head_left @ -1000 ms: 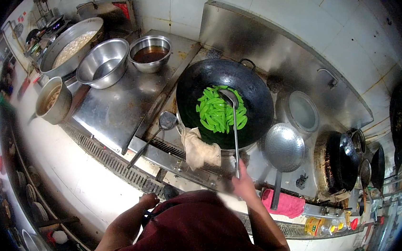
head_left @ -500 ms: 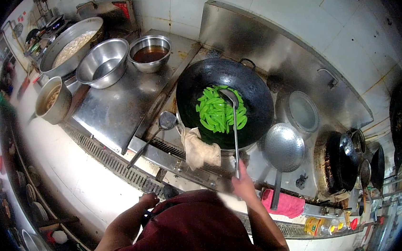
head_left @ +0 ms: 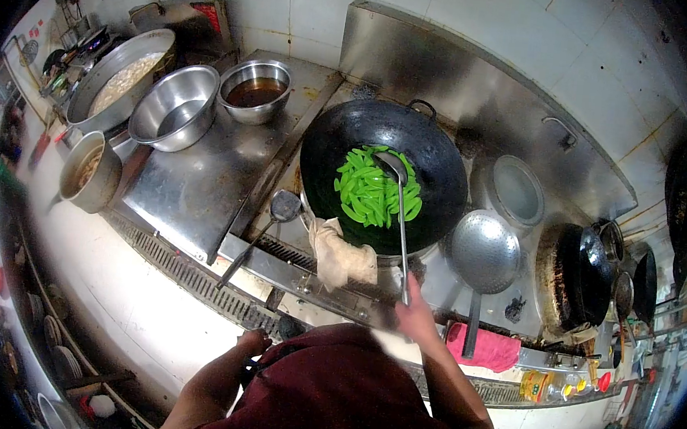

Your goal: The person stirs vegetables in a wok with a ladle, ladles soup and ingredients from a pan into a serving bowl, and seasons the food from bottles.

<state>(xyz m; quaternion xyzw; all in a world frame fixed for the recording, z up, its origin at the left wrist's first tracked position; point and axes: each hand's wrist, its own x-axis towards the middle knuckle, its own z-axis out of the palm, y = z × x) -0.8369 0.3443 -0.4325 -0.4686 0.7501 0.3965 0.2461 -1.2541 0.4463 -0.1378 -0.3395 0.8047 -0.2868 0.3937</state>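
Note:
My right hand (head_left: 415,309) is closed round the handle of a long metal ladle (head_left: 402,206). The ladle's bowl rests on bright green pea pods (head_left: 372,188) in the bottom of a big black wok (head_left: 332,133). A beige cloth (head_left: 341,257) is draped over the wok's near rim, by its handle. My left hand (head_left: 253,343) is low at the stove's front, beside my dark red clothing, next to a small dark knob-like thing (head_left: 290,327). Its fingers look curled; what they hold, if anything, is hidden.
Left of the wok stand a bowl of brown liquid (head_left: 256,92), a steel basin (head_left: 175,107), a large pan (head_left: 83,110) and a pot (head_left: 92,172). A smaller ladle (head_left: 284,206) lies nearby. On the right are a perforated skimmer (head_left: 485,251), a pink cloth (head_left: 485,347) and dark woks (head_left: 587,277).

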